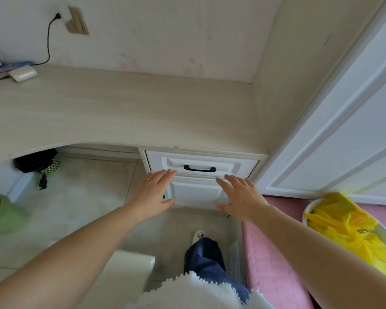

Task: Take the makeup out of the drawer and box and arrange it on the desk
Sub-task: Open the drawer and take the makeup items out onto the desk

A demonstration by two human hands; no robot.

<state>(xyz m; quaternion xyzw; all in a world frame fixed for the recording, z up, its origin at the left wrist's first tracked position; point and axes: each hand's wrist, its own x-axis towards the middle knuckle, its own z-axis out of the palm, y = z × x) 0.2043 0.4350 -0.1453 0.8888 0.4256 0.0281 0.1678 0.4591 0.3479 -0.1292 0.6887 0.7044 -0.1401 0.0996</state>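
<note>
White drawer (201, 166), shut under the table (120, 112), waits just beyond both flat, empty hands: left hand (154, 192), right hand (241, 197), apparently reaching for its black handle (199, 168); no makeup visible

Both your arms reach fwd and down, bare to the elbows, converging toward the middle. Your left hand (157, 192) is flat, palm down, fingers straight and together, thumb splayed to the right (ring on one finger). Your right hand (241, 198) mirrors it: fingers straight, slightly spread, thumb out to the left. Neither hand grips anything; they sit near each other, apart.
</note>
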